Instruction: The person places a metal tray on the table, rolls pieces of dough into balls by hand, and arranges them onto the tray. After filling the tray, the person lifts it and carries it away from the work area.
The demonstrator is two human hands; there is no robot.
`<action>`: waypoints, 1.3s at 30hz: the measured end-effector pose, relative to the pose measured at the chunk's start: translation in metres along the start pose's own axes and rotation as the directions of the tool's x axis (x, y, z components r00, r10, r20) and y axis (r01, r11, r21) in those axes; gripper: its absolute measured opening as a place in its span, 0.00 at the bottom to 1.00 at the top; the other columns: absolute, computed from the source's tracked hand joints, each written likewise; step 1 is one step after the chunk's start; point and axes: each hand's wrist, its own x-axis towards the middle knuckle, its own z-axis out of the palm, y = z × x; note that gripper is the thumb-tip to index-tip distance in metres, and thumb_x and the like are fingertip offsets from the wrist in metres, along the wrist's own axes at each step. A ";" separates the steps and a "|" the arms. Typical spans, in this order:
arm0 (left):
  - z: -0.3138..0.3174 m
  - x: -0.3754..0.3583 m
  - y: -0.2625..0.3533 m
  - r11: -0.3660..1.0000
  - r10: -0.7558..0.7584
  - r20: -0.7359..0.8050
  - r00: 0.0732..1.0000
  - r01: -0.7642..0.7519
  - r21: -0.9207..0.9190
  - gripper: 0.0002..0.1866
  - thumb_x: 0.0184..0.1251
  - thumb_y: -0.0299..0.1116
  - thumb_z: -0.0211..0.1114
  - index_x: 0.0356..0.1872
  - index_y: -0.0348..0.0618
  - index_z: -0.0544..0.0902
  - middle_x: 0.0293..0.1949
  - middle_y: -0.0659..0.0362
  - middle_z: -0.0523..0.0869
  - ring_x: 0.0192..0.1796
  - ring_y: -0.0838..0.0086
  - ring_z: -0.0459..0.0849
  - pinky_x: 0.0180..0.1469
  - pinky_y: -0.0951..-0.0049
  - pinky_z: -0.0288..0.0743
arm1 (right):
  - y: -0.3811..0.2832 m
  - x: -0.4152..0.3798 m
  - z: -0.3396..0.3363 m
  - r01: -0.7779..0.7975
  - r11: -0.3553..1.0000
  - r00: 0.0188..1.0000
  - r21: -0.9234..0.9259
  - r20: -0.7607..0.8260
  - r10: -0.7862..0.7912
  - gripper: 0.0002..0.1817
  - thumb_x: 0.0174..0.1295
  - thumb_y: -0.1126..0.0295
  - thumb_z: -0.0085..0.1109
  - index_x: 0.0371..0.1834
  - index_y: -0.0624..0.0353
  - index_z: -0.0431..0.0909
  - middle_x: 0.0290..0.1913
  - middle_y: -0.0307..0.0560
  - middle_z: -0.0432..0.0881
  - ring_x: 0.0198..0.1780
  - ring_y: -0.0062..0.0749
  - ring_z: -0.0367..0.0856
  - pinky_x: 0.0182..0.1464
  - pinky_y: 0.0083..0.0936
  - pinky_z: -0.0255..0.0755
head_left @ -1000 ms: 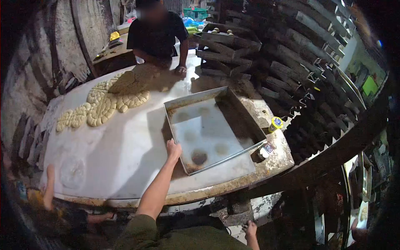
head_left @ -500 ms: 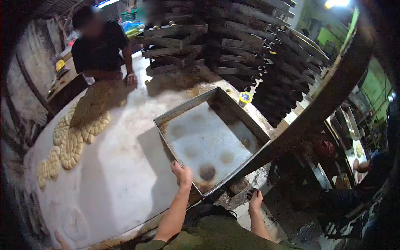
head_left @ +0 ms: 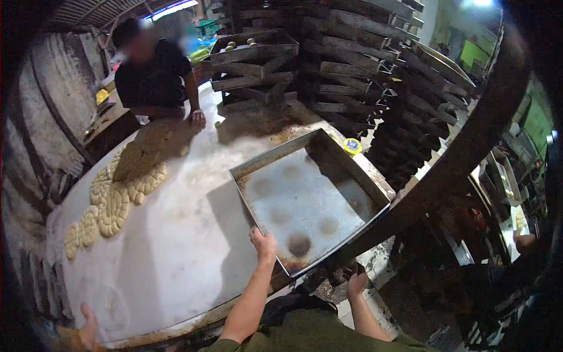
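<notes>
A square metal tray (head_left: 305, 193) with brown stains lies at the near right part of the pale table (head_left: 176, 234), its near corner by the table edge. My left hand (head_left: 264, 243) is closed on the tray's left rim. Off the tray's near side, my right hand (head_left: 356, 280) has curled fingers around something dark that I cannot make out. Rows of dough pieces (head_left: 114, 199) rest on the left of the table.
A person (head_left: 152, 76) leans at the far side, one hand on the table. Another person's hand (head_left: 88, 325) shows at the lower left. Stacked trays (head_left: 255, 64) stand behind. A yellow-lidded cup (head_left: 352, 146) sits beyond the tray. A dark beam (head_left: 457, 152) crosses the right.
The view has shifted, so the table and tray appear farther right. Another person's hand shows more at the lower left. My left hand keeps its hold on the tray's rim.
</notes>
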 end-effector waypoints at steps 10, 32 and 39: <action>0.023 0.000 0.018 0.999 -0.012 -0.053 0.999 0.010 -0.030 0.19 0.49 0.23 0.51 0.46 0.32 0.74 0.48 0.42 0.72 0.55 0.49 0.68 0.60 0.56 0.61 | 0.005 0.016 0.006 0.169 0.885 0.957 -0.435 -0.144 -0.253 0.09 0.66 0.69 0.46 0.41 0.60 0.75 0.38 0.45 0.78 0.38 0.29 0.77 0.38 0.33 0.73; -0.020 -0.101 0.015 0.962 0.111 0.285 0.952 -0.031 -0.270 0.36 0.62 0.31 0.62 0.68 0.33 0.54 0.53 0.47 0.72 0.53 0.63 0.74 0.55 0.66 0.69 | -0.298 0.389 0.204 0.323 0.552 0.944 -0.769 0.300 -0.135 0.28 0.47 0.54 0.60 0.51 0.57 0.77 0.47 0.60 0.80 0.51 0.50 0.79 0.56 0.44 0.70; -0.012 -0.095 -0.012 0.978 0.208 0.263 0.942 -0.208 -0.026 0.33 0.59 0.35 0.63 0.61 0.27 0.64 0.56 0.39 0.70 0.59 0.49 0.69 0.61 0.59 0.63 | -0.367 0.358 0.202 0.548 0.510 0.824 -0.663 0.324 -0.465 0.32 0.48 0.56 0.65 0.54 0.57 0.65 0.54 0.64 0.67 0.54 0.64 0.70 0.53 0.50 0.69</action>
